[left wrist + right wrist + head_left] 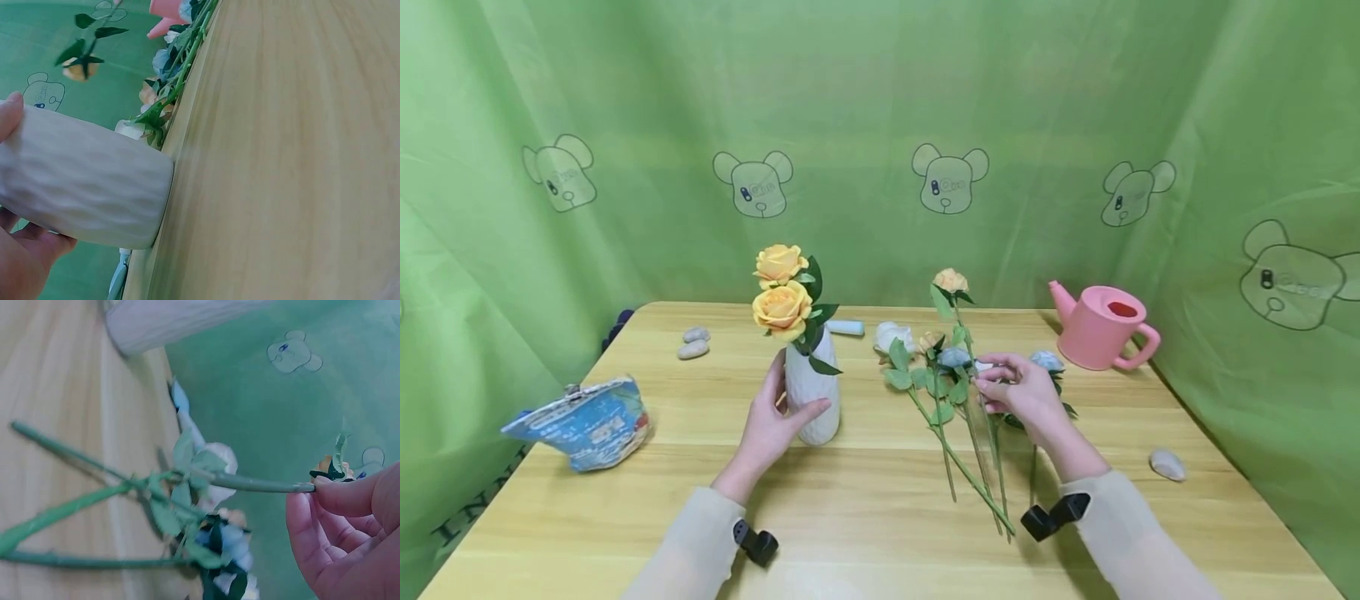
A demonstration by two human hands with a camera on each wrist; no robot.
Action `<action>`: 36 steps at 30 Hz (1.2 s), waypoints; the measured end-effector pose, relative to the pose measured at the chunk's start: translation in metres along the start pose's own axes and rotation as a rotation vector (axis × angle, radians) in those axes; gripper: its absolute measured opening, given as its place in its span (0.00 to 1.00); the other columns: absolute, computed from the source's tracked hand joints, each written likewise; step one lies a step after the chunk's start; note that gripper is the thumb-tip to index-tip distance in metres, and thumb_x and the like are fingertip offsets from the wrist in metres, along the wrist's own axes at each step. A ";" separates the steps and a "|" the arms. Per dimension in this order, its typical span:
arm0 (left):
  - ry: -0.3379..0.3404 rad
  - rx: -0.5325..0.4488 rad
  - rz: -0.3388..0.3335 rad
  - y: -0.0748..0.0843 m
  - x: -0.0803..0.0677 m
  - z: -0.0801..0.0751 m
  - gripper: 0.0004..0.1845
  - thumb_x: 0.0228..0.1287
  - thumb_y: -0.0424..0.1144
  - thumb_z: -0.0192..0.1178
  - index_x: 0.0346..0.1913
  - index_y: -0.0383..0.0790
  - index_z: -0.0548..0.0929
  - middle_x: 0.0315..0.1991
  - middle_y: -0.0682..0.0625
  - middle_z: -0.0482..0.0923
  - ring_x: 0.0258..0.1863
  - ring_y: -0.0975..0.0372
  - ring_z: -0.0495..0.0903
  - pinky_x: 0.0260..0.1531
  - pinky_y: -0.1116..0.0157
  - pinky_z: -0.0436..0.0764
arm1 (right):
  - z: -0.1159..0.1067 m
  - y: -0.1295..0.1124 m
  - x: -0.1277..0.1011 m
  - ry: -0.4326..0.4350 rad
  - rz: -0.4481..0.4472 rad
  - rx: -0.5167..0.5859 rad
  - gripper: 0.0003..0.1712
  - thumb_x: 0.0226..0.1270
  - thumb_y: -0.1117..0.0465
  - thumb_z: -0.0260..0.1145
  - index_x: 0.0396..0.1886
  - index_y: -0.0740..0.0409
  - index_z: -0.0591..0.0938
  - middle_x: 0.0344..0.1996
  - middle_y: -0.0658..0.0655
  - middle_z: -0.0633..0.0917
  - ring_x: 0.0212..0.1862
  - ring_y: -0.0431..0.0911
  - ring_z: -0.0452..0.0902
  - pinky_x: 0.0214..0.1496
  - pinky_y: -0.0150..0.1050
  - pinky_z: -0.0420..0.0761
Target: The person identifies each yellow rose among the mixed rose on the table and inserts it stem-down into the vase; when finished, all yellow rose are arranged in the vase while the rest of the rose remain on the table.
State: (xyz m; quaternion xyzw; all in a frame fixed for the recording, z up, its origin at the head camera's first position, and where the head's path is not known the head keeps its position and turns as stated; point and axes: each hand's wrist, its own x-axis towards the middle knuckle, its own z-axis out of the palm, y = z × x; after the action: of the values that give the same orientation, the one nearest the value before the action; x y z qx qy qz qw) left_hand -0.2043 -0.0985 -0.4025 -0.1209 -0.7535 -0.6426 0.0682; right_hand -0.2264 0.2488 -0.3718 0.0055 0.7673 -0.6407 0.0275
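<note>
My left hand (775, 421) holds a white textured vase (817, 404) round its side, thumb across the front. The vase stands upright on the wooden table, its base against the tabletop in the left wrist view (125, 194). Two yellow roses (783, 311) with dark green leaves rise from its mouth. To the right, my right hand (1030, 400) pinches the green stem (262, 484) of a peach rose (951, 281) between thumb and fingertips. That rose is raised, bloom up, above several flowers (934, 383) lying on the table with stems crossed.
A pink watering can (1093, 333) stands at the back right. A pale shell-like piece (1167, 464) lies near the right edge. On the left are two grey stones (694, 346) and a crumpled blue bag (602, 429). A light blue handle (847, 327) lies behind the vase.
</note>
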 end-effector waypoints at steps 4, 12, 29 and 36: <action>-0.002 0.004 -0.002 0.000 0.000 0.000 0.50 0.54 0.40 0.68 0.73 0.45 0.46 0.68 0.41 0.57 0.65 0.53 0.59 0.62 0.52 0.61 | 0.009 -0.010 0.001 -0.019 -0.029 0.021 0.28 0.61 0.69 0.64 0.61 0.66 0.69 0.42 0.60 0.79 0.32 0.44 0.80 0.35 0.39 0.82; -0.011 0.015 0.003 -0.001 -0.001 -0.001 0.50 0.55 0.39 0.68 0.73 0.44 0.45 0.69 0.41 0.56 0.66 0.52 0.58 0.62 0.51 0.60 | 0.033 -0.034 0.001 -0.054 -0.122 0.092 0.27 0.61 0.72 0.63 0.61 0.65 0.69 0.42 0.61 0.76 0.34 0.47 0.80 0.38 0.43 0.83; -0.018 -0.007 0.018 -0.001 0.000 -0.002 0.50 0.55 0.38 0.68 0.73 0.42 0.45 0.69 0.41 0.55 0.65 0.52 0.58 0.62 0.52 0.60 | 0.104 -0.136 0.012 -0.081 -0.433 0.346 0.20 0.56 0.79 0.61 0.50 0.66 0.72 0.40 0.64 0.77 0.36 0.51 0.80 0.37 0.44 0.83; -0.009 -0.008 0.022 -0.002 0.001 0.000 0.51 0.54 0.37 0.68 0.73 0.41 0.45 0.68 0.40 0.57 0.65 0.52 0.59 0.62 0.52 0.61 | 0.136 -0.153 0.016 0.030 -0.539 0.470 0.21 0.56 0.80 0.61 0.50 0.70 0.70 0.37 0.61 0.77 0.33 0.50 0.80 0.34 0.41 0.83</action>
State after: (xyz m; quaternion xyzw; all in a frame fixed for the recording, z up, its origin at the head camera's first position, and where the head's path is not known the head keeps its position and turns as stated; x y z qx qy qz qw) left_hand -0.2056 -0.0987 -0.4047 -0.1325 -0.7500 -0.6441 0.0712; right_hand -0.2445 0.0871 -0.2463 -0.1815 0.5731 -0.7838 -0.1561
